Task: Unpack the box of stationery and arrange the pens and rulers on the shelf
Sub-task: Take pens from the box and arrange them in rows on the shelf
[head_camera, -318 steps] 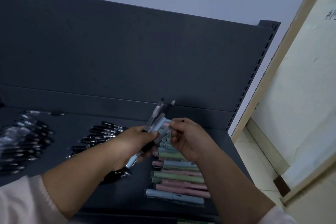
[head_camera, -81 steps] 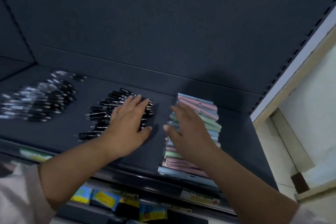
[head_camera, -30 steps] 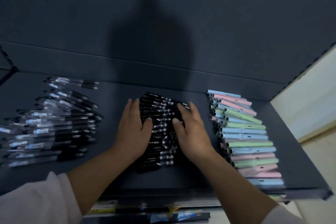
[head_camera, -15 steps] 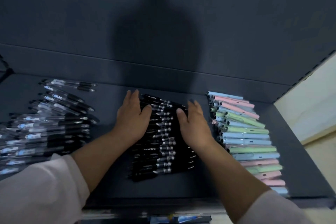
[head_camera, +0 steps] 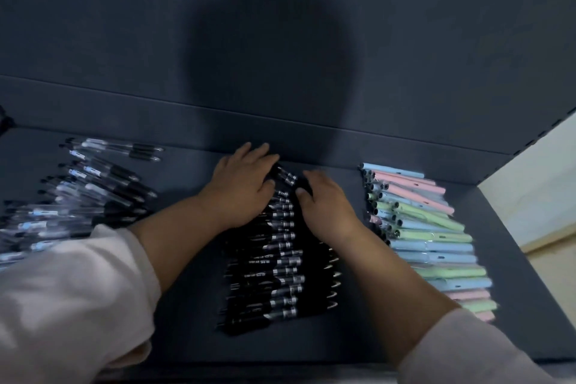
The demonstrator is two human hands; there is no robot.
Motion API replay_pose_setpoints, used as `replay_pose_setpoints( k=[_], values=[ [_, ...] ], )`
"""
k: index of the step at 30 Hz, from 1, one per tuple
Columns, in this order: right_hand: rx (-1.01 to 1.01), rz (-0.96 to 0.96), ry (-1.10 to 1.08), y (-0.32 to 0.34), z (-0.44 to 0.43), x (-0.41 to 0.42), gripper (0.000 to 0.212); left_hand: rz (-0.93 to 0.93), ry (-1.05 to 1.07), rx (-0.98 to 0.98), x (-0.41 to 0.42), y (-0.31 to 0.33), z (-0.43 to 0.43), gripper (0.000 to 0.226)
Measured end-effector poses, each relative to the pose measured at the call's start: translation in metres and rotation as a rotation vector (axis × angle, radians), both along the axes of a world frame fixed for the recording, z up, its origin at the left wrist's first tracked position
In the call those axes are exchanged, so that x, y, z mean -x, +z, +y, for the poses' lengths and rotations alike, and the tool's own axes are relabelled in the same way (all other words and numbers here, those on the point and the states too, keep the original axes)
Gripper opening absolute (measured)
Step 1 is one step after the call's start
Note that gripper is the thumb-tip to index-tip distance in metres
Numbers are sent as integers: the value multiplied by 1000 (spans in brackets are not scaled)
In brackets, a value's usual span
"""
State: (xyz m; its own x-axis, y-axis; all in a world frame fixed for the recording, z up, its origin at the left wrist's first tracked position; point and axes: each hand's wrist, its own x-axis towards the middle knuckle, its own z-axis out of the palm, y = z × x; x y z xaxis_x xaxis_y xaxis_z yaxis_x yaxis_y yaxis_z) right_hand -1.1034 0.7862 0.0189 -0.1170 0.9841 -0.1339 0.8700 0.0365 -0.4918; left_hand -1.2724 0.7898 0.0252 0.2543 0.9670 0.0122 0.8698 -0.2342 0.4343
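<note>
A row of black pens (head_camera: 274, 274) lies side by side in the middle of the dark shelf (head_camera: 187, 315). My left hand (head_camera: 244, 188) rests flat on the far left part of that row, fingers straight and reaching the back. My right hand (head_camera: 327, 207) lies flat on the row's far right part, fingers pointing toward the left hand. One black pen (head_camera: 285, 178) shows between the two hands. Pastel pens (head_camera: 436, 243) in pink, green and blue form a column at the right. Clear-barrelled pens (head_camera: 78, 196) are heaped at the left.
The shelf's dark back panel (head_camera: 280, 40) rises right behind the pens, with my shadow on it. A pale wall (head_camera: 530, 196) stands past the shelf's right end. My white sleeves cover the shelf's front left and front right.
Both hands have slid along the black pen row toward the back of the shelf. The pens near the front now lie uncovered in an even row.
</note>
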Motion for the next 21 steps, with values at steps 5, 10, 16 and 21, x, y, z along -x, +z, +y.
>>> replay_pose_setpoints(
  k=[5, 10, 16, 21],
  values=[
    [6, -5, 127, 0, 17, 6, 42, 280, -108, 105, 1, 0, 13, 56],
    [3, 140, 28, 3, 11, 1, 39, 299, -57, 108, 8, -3, -4, 61],
    [-17, 232, -65, 5, -36, -16, 47, -123, 134, 135, 12, -1, -39, 60],
    [-30, 202, -68, -1, -75, -16, 51, -431, 253, 146, -5, -11, -84, 61]
  ],
)
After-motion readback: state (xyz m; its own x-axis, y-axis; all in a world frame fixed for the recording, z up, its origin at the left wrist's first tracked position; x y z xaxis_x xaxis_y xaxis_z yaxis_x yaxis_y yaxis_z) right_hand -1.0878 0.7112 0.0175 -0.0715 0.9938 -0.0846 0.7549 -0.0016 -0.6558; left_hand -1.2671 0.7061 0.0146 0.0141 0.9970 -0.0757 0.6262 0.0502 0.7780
